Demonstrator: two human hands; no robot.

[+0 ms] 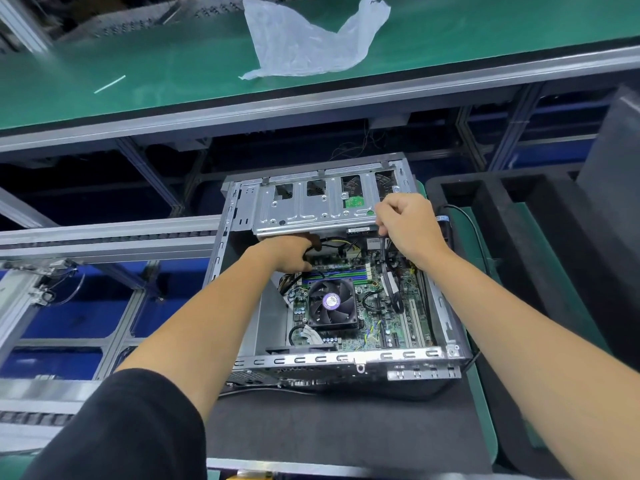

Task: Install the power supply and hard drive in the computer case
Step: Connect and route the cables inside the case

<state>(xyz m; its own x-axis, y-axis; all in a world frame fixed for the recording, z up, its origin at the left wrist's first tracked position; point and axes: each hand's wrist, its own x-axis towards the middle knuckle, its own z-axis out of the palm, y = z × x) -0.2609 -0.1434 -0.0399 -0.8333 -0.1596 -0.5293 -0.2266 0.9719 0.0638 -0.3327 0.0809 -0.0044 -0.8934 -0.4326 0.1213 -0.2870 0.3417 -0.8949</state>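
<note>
left hand [291,252] reaches under drive cage [311,206] in computer case [346,362], grip hidden, can't tell. right hand [407,226] pinches black cable [389,282].

Black short sleeve [138,427] on the left arm.

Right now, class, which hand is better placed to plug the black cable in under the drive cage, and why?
The right hand: it already pinches the black cable beside the drive cage. The left hand is busy among other wires.
</note>
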